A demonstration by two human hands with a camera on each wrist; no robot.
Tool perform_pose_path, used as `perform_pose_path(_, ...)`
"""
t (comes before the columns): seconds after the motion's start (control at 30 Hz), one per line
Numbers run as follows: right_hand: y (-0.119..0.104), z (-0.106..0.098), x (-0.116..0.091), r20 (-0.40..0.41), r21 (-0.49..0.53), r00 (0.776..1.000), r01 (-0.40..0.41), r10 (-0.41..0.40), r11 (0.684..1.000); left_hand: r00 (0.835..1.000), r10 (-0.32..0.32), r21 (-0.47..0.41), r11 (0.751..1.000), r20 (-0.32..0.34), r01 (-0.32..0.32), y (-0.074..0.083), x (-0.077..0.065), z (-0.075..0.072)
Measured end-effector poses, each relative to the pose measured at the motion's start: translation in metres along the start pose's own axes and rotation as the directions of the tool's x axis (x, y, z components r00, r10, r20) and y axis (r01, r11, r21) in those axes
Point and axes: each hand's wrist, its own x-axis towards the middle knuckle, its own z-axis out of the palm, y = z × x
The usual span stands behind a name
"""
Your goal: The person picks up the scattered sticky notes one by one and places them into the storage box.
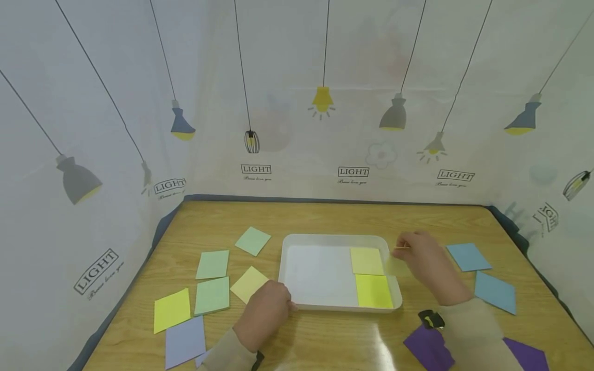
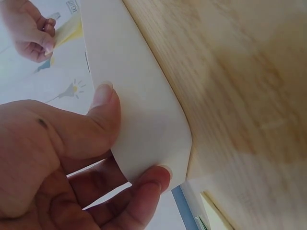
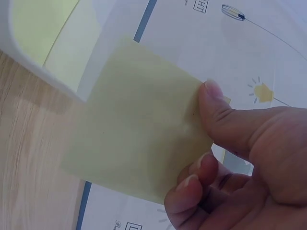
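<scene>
A shallow white tray [image 1: 317,275] lies on the wooden table. My left hand [image 1: 266,314] grips its front left corner; in the left wrist view the thumb presses the outer wall and the fingers curl at the corner. Inside the tray, along its right end, a pale yellow sticky note [image 1: 366,260] sits behind a bright yellow one [image 1: 374,291]. Just beyond the tray's right wall, my right hand [image 1: 424,263] pinches another pale yellow sticky note [image 3: 136,120] by one edge, its sheet hanging beside the rim.
Left of the tray lie several green notes [image 1: 212,296], a pale yellow note [image 1: 249,284], a bright yellow note [image 1: 172,310] and lavender notes [image 1: 185,342]. On the right are blue notes [image 1: 495,292] and purple notes [image 1: 427,348]. A lamp-printed curtain [image 1: 297,129] surrounds the table.
</scene>
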Motion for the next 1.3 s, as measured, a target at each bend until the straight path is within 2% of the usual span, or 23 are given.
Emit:
perform_pose_path(0.57,-0.034,0.022,0.017,0.073,0.023,0.997,-0.033,0.031,0.999,0.999,-0.021,0.003,1.0,0.027,0.021,-0.001,0.001,0.002)
perform_pose_path(0.83,-0.037,0.03,0.02,0.107,0.04,0.993,-0.043,0.038,0.998,1.0,-0.001,0.006,1.0,0.005,0.001,-0.003,0.001,0.002)
perform_pose_path(1.3,-0.034,0.04,0.026,0.152,0.029,0.987,-0.065,0.06,0.997,1.0,-0.009,-0.004,1.0,0.01,0.009,-0.001,0.001,-0.002)
